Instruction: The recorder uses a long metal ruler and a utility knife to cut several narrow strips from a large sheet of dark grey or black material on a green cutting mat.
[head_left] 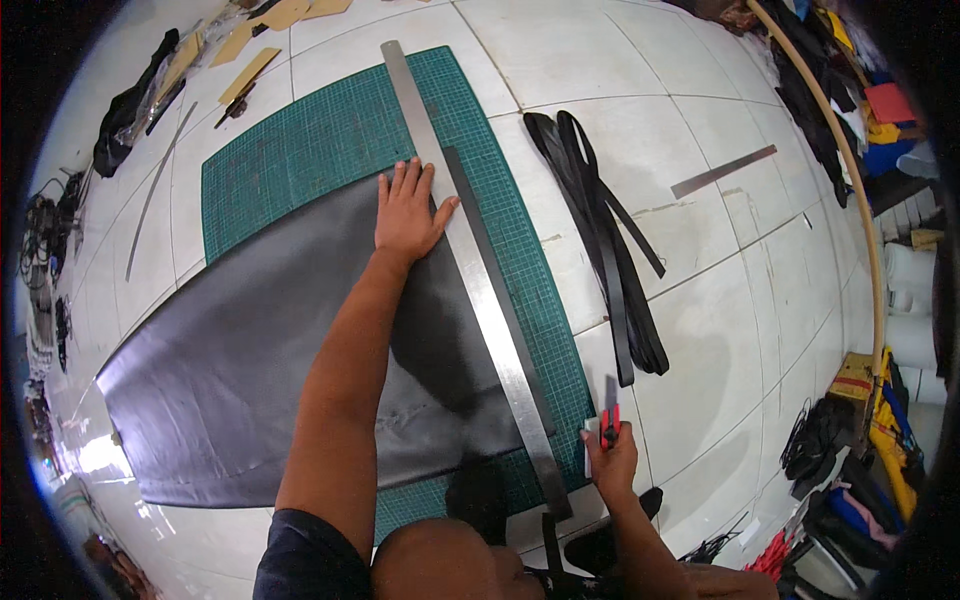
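Note:
A large sheet of dark grey leather (pixel 250 350) lies on a green cutting mat (pixel 320 130) on the tiled floor. A long steel ruler (pixel 470 260) runs along the sheet's right edge, with a narrow cut black strip (pixel 500 290) lying just right of it. My left hand (pixel 408 212) is spread flat on the leather, fingertips and thumb against the ruler. My right hand (pixel 612 460) grips a red utility knife (pixel 609 410) near the mat's lower right corner, blade pointing away from me.
Several cut black strips (pixel 600 230) lie on the tiles right of the mat. A short metal ruler (pixel 722 172) lies farther right, another thin one (pixel 155 190) to the left. Cardboard patterns (pixel 250 45) sit at the top left; bags and clutter line both sides.

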